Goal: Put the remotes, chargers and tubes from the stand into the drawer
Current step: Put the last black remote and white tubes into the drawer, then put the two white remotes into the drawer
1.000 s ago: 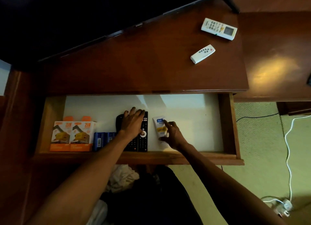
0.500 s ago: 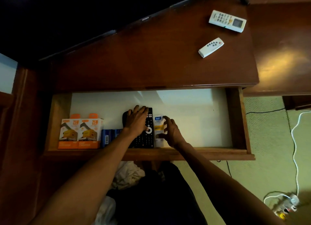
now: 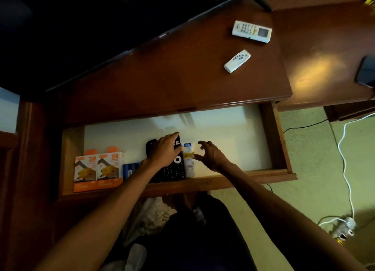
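The open drawer (image 3: 282, 141) with a white floor holds two orange charger boxes (image 3: 98, 170), a blue item (image 3: 129, 169), a black remote (image 3: 175, 166) and a white tube (image 3: 188, 159) lying side by side near its front. My left hand (image 3: 164, 149) lies flat on the black remote and a second dark remote under it. My right hand (image 3: 211, 154) hovers just right of the tube, fingers spread, holding nothing. On the stand top (image 3: 182, 84) lie a large white remote with a screen (image 3: 251, 31) and a small white remote (image 3: 237, 61).
A dark TV screen fills the upper left. A phone (image 3: 366, 72) lies on the adjoining wooden surface at the right edge. White and black cables and a power strip (image 3: 343, 228) are on the green carpet at the right. Crumpled cloth lies below the drawer front.
My right hand pushed the tube left against the black remote, then let go and drew back to the right with fingers spread. My left hand stayed on the remotes.
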A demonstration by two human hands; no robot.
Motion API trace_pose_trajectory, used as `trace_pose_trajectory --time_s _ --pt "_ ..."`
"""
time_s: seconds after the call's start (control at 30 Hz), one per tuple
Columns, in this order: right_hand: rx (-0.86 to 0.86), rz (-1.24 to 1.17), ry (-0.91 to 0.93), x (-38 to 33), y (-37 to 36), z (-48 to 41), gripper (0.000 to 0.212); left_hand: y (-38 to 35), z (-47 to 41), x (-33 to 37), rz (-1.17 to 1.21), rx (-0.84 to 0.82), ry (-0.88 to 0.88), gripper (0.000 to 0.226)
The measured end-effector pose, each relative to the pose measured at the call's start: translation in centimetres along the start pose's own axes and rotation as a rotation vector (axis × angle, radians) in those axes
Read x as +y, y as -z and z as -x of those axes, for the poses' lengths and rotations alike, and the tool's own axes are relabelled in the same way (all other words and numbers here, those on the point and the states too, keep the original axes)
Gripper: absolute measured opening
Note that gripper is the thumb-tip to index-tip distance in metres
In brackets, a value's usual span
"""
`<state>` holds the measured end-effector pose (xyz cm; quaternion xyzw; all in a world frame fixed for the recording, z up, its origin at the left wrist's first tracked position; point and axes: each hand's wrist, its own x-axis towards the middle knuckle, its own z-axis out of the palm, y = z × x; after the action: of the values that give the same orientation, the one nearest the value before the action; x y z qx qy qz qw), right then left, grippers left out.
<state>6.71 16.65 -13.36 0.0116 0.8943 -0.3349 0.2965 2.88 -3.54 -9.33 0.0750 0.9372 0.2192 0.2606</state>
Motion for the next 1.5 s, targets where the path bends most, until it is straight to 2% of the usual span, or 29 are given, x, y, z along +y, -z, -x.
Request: trace_pose_trajectory --time_s 0.17,0.27,0.4,0.53,0.67,0.8,0.93,1.07,1.3,1.5 --pt "0.164 0.025 0.010 0.3 6.7 1.8 0.050 3.6 -0.5 4.3 0.117 0.119 -0.041 0.034" --pt "0.330 0.032 0.000 0.6 11.1 1.8 0.039 5.6 -2.9 8.1 0.164 0.187 -0.094 0.030" --pt "0.511 0.037 0.079 1.4 18.1 -0.3 0.035 8.0 -8.5 13.9 0.240 0.240 -0.142 0.029" --pt "0.540 0.056 0.083 2.7 26.7 -3.9 0.038 9.2 -14.9 19.4 0.195 0.277 -0.152 0.034" --pt "0.569 0.054 0.091 3.8 34.0 -8.2 0.026 9.0 -20.8 23.4 0.130 0.276 -0.085 0.056" --pt "0.567 0.102 0.065 5.3 38.7 -13.3 0.041 8.5 -25.1 25.5 0.177 0.226 -0.012 0.076" --pt "0.523 0.143 0.004 7.2 40.7 -17.8 0.075 8.0 -27.7 26.5 0.217 0.172 0.097 0.082" --pt "0.482 0.097 -0.015 8.5 40.4 -20.1 0.100 7.8 -28.7 26.8 0.202 0.203 0.110 0.064" --pt "0.498 0.135 0.023 9.7 39.4 -20.8 0.077 8.8 -28.3 26.4 0.184 0.317 0.080 0.057" --pt "0.528 -0.149 0.159 8.3 39.6 -18.2 0.063 11.3 -25.5 25.1 0.186 0.427 0.022 0.055"
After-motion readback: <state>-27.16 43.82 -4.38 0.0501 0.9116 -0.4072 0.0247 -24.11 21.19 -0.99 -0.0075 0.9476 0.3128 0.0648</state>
